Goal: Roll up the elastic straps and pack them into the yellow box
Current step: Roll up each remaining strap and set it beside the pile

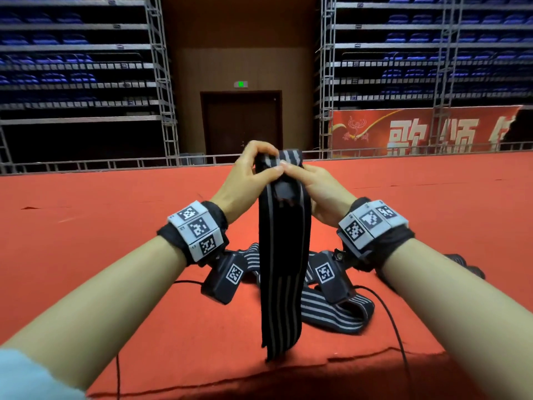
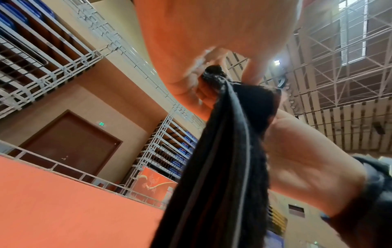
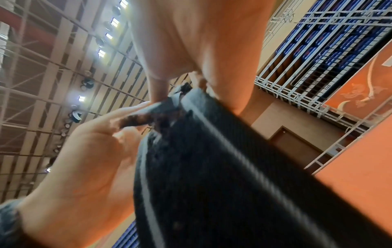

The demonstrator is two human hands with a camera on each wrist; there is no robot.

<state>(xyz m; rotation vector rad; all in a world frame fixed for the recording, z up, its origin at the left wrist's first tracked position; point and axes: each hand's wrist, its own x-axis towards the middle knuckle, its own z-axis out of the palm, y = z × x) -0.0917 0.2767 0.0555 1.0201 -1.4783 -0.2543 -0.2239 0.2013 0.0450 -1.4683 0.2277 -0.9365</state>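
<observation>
Two hands, left hand (image 1: 253, 166) and right hand (image 1: 314, 183), are pinching the elastic strap's (image 1: 284, 255) top end at frame centre, letting it hang straight for rolling.

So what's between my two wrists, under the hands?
In the head view, the striped strap hangs from the left hand and right hand, straight down between the wrists.

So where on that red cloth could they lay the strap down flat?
Bare red cloth lies wide to the left of the left hand, and more to the far right beyond the right hand. The middle is crowded: the held strap hangs over loose striped straps and cables.
</observation>
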